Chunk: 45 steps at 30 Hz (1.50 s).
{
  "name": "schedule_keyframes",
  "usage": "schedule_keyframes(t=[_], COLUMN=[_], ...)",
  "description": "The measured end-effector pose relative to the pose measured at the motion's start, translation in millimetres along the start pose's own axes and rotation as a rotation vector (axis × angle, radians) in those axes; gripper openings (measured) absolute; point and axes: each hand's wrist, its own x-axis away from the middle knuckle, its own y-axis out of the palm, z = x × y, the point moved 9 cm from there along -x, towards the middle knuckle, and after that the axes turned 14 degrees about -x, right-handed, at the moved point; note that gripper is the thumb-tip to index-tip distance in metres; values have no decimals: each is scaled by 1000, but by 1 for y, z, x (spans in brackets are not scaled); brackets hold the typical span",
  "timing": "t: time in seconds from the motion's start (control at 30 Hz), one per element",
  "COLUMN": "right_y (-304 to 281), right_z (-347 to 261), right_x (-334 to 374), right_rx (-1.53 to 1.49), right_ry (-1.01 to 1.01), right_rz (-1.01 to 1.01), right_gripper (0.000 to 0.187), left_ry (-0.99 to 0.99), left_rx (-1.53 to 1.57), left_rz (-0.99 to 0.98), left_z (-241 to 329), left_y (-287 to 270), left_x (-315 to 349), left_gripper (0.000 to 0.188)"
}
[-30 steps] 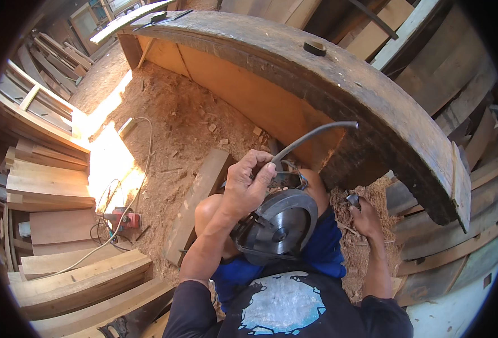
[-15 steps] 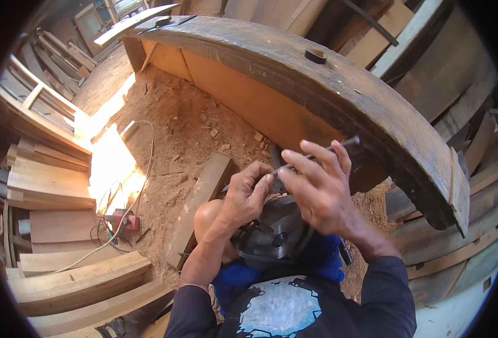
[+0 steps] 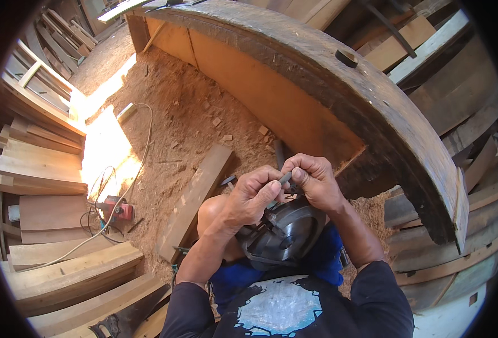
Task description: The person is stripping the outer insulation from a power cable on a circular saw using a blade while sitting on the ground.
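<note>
Below the long curved wooden beam (image 3: 373, 107), seen from the head camera, a person sits on sawdust-covered ground with a dark circular saw (image 3: 285, 234) resting on their lap. Both hands meet just above the saw: the left hand (image 3: 252, 197) and right hand (image 3: 316, 180) together pinch a small grey tool (image 3: 284, 178), fingers closed on it. This looks like adjusting the saw; steady, careful turning seems needed next.

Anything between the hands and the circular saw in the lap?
Nothing visible. Both hands are already at the circular saw: the left hand and right hand meet just above its guard, pinching a small grey tool between their fingertips.
</note>
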Motion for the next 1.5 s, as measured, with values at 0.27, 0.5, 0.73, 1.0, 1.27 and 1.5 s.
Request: schedule_keyframes(t=[0.27, 0.5, 0.73, 1.0, 1.27, 1.5], right_y=[14, 30, 31, 24, 23, 5], right_z=[-58, -70, -66, -60, -68, -52], right_x=[4, 7, 9, -4, -4, -9], right_rx=[836, 960, 794, 608, 943, 881], right_ry=[-502, -477, -466, -556, -446, -293], right_rz=[150, 24, -5, -148, -19, -252], right_gripper=[17, 26, 23, 22, 19, 10], left_ry=[-55, -51, 79, 42, 241, 205], left_rx=[54, -192, -285, -3, -689, -690], left_rz=[81, 174, 153, 114, 349, 109], left_z=[-10, 0, 5, -6, 43, 31], left_y=[-7, -5, -6, -7, -6, 3], left_x=[-7, -10, -5, -4, -13, -26], left_gripper=[20, 17, 18, 22, 10, 7])
